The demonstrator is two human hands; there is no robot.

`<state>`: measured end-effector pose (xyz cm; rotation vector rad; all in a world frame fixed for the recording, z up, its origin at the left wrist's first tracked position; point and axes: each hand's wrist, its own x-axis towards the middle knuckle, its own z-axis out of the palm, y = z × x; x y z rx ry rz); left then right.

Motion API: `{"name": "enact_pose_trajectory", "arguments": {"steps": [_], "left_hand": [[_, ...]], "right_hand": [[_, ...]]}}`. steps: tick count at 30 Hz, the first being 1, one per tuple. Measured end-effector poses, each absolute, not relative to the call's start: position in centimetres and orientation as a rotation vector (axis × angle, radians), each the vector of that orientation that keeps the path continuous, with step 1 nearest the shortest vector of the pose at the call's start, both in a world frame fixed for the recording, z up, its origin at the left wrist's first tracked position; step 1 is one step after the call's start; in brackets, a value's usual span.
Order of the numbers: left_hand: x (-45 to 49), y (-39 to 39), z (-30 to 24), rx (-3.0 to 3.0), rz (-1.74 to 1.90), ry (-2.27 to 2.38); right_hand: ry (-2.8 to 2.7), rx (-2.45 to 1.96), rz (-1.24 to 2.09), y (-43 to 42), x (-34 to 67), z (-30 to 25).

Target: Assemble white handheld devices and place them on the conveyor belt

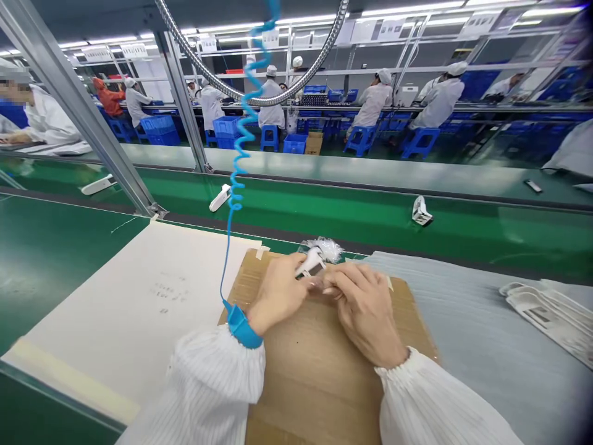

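The left hand [278,293] is clenched around a small white plastic device [311,262], which sits between both hands; the right hand [365,312] is just beside it, its fingertips [334,285] at the device's lower edge, though I cannot tell whether they pinch it or only touch; a wispy white tuft [330,249] sticks out just past the grip; under both hands lies a taped cardboard sheet [324,395]; left of the grip is a white paper sheet [125,309]; to the right, a grey foam sheet [467,327] carries a pile of white flat pieces [546,315]; a blue wrist strap [241,326] circles the left wrist, its coiled blue cord [243,136] rising away; beyond the grip, a green conveyor belt [324,191] carries a white piece [220,198] and another white piece [421,211]; further off sit co-workers in white smocks [370,105].
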<state>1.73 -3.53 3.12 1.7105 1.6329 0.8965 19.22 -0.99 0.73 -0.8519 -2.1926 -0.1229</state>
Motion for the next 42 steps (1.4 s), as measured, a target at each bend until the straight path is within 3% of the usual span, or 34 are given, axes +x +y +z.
{"name": "enact_pose_trajectory", "arguments": {"steps": [4, 7, 12, 16, 22, 29, 32, 39, 42], "left_hand": [[0.4, -2.2, 2.7, 1.2, 1.215, 1.71], [-0.1, -1.8, 2.9, 0.873, 1.39, 1.497], [0.4, -2.5, 3.6, 0.832, 1.401, 1.328], [0.5, -3.0, 4.2, 0.85, 1.31, 1.407], [1.3, -3.7, 5.3, 0.842, 1.233, 1.425], [1.9, -3.8, 5.1, 0.921, 1.172, 1.398], [2.1, -3.6, 4.6, 0.984, 1.147, 1.354], [2.8, -3.6, 2.7, 1.209, 1.157, 1.25], [2.7, -3.7, 2.9, 1.186, 1.145, 1.222]], "right_hand": [[-2.063, -0.933, 0.143, 0.4, 18.7, 0.8], [-2.062, -1.266, 0.221, 3.7, 18.2, 0.5], [-2.316, -1.514, 0.281, 7.5, 19.9, 0.9], [-2.275, -1.723, 0.137, 6.4, 27.2, 2.8], [-1.897, -2.399, -0.225, 3.3, 40.9, 4.2], [-1.918, -2.553, -0.164, 2.7, 44.4, 3.9], [-1.923, -2.408, -0.048, 2.8, 41.9, 6.0], [-1.574, -1.21, 1.217, 1.3, 25.2, 5.8], [-1.324, -0.905, 1.529, 0.3, 19.1, 3.8]]}}
